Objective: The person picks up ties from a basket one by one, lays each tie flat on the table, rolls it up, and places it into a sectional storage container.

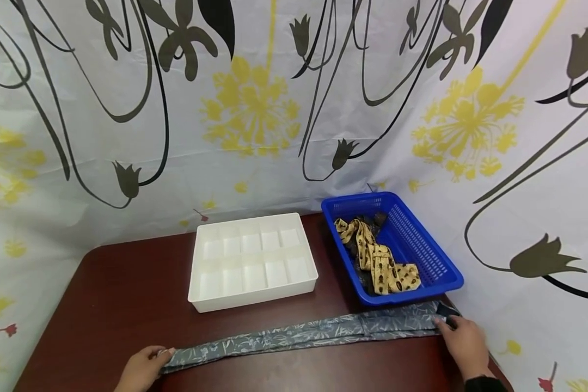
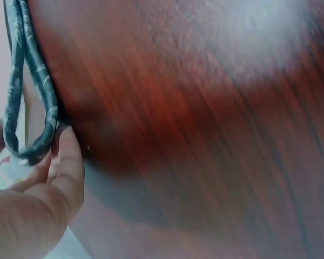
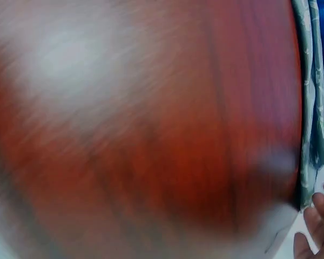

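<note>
A grey-blue patterned necktie (image 1: 318, 332), folded lengthwise into a long strip, stretches between the two hands across the table's front part. My left hand (image 1: 143, 366) pinches its left end, where the fabric bends into a loop; the left wrist view shows that loop (image 2: 50, 116) between thumb and fingers. At the other end, by a dark patch of the tie, my right hand (image 1: 465, 343) holds the fabric with thumb and fingertips. In the right wrist view the remaining fingers (image 3: 316, 221) are spread just below the tie's end, and the thumb is out of sight.
A white tray (image 1: 252, 298) with several compartments stands on the dark red-brown table (image 1: 122, 294) behind the tie. To its right sits a blue plastic basket (image 1: 421, 250) containing a yellow spotted tie (image 1: 379, 261) and darker fabric. Patterned white cloth (image 1: 255, 179) surrounds the table.
</note>
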{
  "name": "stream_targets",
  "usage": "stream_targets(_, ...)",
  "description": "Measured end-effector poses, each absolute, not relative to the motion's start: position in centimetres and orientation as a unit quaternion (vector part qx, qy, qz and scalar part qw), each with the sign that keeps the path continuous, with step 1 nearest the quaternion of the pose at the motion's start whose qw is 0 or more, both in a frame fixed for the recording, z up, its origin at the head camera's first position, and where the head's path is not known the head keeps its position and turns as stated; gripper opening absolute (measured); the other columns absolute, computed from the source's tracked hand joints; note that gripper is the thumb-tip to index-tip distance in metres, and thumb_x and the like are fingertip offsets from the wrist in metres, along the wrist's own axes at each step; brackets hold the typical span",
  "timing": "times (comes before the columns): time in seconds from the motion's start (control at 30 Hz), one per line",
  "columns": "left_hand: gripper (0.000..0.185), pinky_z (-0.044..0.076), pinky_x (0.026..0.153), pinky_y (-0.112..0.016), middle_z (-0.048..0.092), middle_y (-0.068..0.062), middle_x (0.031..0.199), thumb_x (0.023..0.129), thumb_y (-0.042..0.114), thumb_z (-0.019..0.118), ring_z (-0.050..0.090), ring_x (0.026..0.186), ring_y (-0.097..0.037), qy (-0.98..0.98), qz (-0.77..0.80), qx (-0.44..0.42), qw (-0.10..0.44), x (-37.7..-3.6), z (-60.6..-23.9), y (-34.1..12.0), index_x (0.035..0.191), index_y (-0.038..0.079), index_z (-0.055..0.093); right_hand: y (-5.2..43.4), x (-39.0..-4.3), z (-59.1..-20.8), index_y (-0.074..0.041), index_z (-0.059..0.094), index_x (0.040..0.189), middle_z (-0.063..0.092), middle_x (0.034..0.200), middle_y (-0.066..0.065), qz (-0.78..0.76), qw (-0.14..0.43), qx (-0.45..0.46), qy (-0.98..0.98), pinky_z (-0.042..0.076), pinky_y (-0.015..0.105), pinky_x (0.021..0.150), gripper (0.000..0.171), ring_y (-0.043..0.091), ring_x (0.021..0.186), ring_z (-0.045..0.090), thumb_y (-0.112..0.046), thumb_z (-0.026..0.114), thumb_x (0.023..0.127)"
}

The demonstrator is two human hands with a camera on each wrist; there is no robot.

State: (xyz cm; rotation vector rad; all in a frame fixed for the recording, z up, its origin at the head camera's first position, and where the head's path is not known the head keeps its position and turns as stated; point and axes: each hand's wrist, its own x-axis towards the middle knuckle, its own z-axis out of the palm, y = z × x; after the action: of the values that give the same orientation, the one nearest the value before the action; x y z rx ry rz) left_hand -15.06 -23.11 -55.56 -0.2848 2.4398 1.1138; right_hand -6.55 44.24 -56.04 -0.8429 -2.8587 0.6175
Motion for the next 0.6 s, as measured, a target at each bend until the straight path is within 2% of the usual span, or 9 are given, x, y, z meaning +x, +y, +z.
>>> stream_targets(0.13, 0.066, 0.051, 0.068, -0.042, 0.064, -0.022, 0.096, 0.090, 0.044, 0.062, 0.061, 0.080, -0.025, 0.895, 0.388, -0.093, 0.199, -15.1, -55.4, -22.7, 0.117, -0.016, 0.054, 44.2, -7.3, -56.1, 0.008, 0.066, 0.096, 0.064, 0.089, 0.028, 0.209, 0.043, -0.283, -0.935, 0.048, 0.052, 0.064, 0.040, 0.043, 0.081, 0.059, -0.031, 0.065, 0.090)
stream_targets(0.2, 0.057, 0.051, 0.069, -0.042, 0.063, -0.024, 0.099, 0.091, 0.036, 0.062, 0.062, 0.080, -0.026, 0.899, 0.383, -0.091, 0.194, -15.2, -55.3, -22.5, 0.116, -0.015, 0.055, 44.1, -7.6, -56.2, 0.001, 0.064, 0.083, 0.061, 0.075, 0.017, 0.215, 0.059, -0.292, -0.930, 0.043, 0.042, 0.054, 0.026, 0.032, 0.068, 0.056, -0.024, 0.064, 0.090)
stream_targets(0.27, 0.051, 0.050, 0.069, -0.042, 0.064, -0.025, 0.101, 0.091, 0.030, 0.063, 0.062, 0.081, -0.025, 0.901, 0.379, -0.091, 0.191, -15.2, -55.2, -22.5, 0.116, -0.014, 0.056, 44.0, -7.9, -56.2, -0.003, 0.059, 0.078, 0.055, 0.069, 0.009, 0.224, 0.067, -0.299, -0.925, 0.036, 0.036, 0.050, 0.023, 0.025, 0.062, 0.050, -0.022, 0.062, 0.091)
stream_targets(0.4, 0.039, 0.050, 0.072, -0.044, 0.063, -0.026, 0.104, 0.091, 0.020, 0.063, 0.063, 0.085, -0.031, 0.904, 0.370, -0.103, 0.189, -15.0, -55.2, -22.7, 0.114, -0.011, 0.058, 43.6, -8.7, -56.2, -0.003, 0.056, 0.082, 0.052, 0.069, 0.007, 0.233, 0.074, -0.299, -0.922, 0.033, 0.034, 0.051, 0.021, 0.023, 0.060, 0.047, -0.021, 0.060, 0.093)
stream_targets(0.53, 0.032, 0.049, 0.074, -0.047, 0.061, -0.031, 0.110, 0.091, 0.014, 0.062, 0.061, 0.093, -0.041, 0.913, 0.353, -0.104, 0.176, -14.6, -55.1, -23.1, 0.112, -0.009, 0.061, 43.2, -9.4, -56.1, 0.004, 0.060, 0.091, 0.059, 0.076, 0.014, 0.236, 0.058, -0.298, -0.923, 0.039, 0.038, 0.053, 0.025, 0.025, 0.065, 0.052, -0.021, 0.060, 0.093)
stream_targets(0.6, 0.029, 0.049, 0.073, -0.047, 0.059, -0.032, 0.113, 0.092, 0.012, 0.061, 0.060, 0.094, -0.042, 0.912, 0.355, -0.108, 0.176, -14.4, -55.2, -23.3, 0.112, -0.009, 0.061, 43.1, -9.6, -56.2, 0.007, 0.060, 0.095, 0.061, 0.082, 0.019, 0.238, 0.048, -0.306, -0.921, 0.041, 0.041, 0.056, 0.028, 0.028, 0.069, 0.055, -0.021, 0.059, 0.093)
